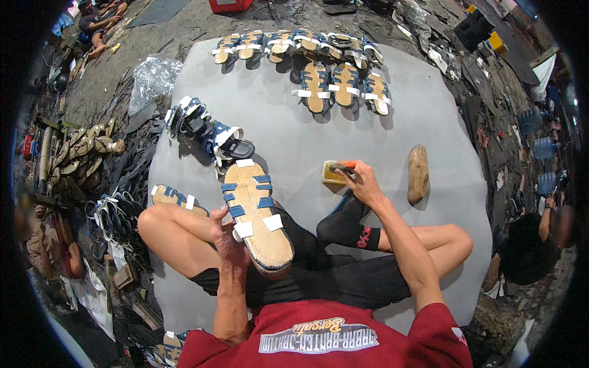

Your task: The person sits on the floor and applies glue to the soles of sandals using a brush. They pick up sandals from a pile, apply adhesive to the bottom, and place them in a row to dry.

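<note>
Holding the sandal sole-up over my lap, my left hand clamps its near edge. I judge it should sit level so glue stays put. My right hand, closed on a brush, dips into the yellow tin; load lightly. Beyond lie a wooden block and finished sandals.

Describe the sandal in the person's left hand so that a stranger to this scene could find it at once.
Start at the grey mat, with sandals lined up along its far edge. Come to the seated person's lap: the left hand props one sandal there. Unlike the others, it is off the mat, with blue straps and white tabs.
</note>
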